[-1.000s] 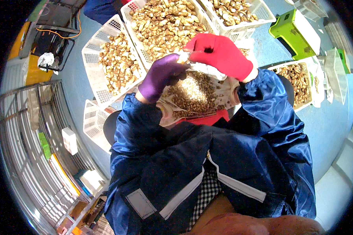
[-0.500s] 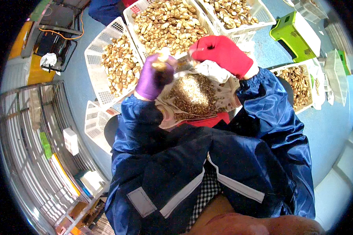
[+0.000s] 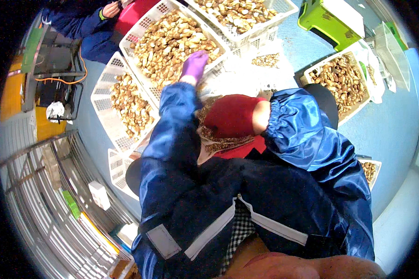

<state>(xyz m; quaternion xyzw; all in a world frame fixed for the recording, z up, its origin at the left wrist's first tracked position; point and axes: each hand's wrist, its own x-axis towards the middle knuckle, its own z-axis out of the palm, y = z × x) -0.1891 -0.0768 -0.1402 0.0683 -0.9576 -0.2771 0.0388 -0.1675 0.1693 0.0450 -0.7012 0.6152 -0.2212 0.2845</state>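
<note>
My left hand [image 3: 195, 66], in a purple glove, reaches forward to the near right edge of a white crate [image 3: 150, 88] heaped with brown-and-white mushrooms [image 3: 172, 44]. Its fingers are pressed together at the mushrooms; whatever they hold is hidden behind them. My right hand [image 3: 233, 117], in a red glove, is drawn in over my lap with its back facing up. The fingers are out of sight beneath it. Under that hand, brown scraps [image 3: 219, 148] lie on a pale cloth in my lap.
More mushrooms fill white crates at the left [image 3: 101, 95], far right [image 3: 284, 15] and right [image 3: 307, 76]. A green-and-white stool [image 3: 328, 23] stands beyond the right crate. Another person's hand [image 3: 111, 9] shows at the far left. A metal rack [image 3: 46, 200] stands at the left.
My left hand has moved forward to the crate; the mushroom seen in it earlier no longer shows. My right hand has come down and toward me over the scraps. The view has shifted.
</note>
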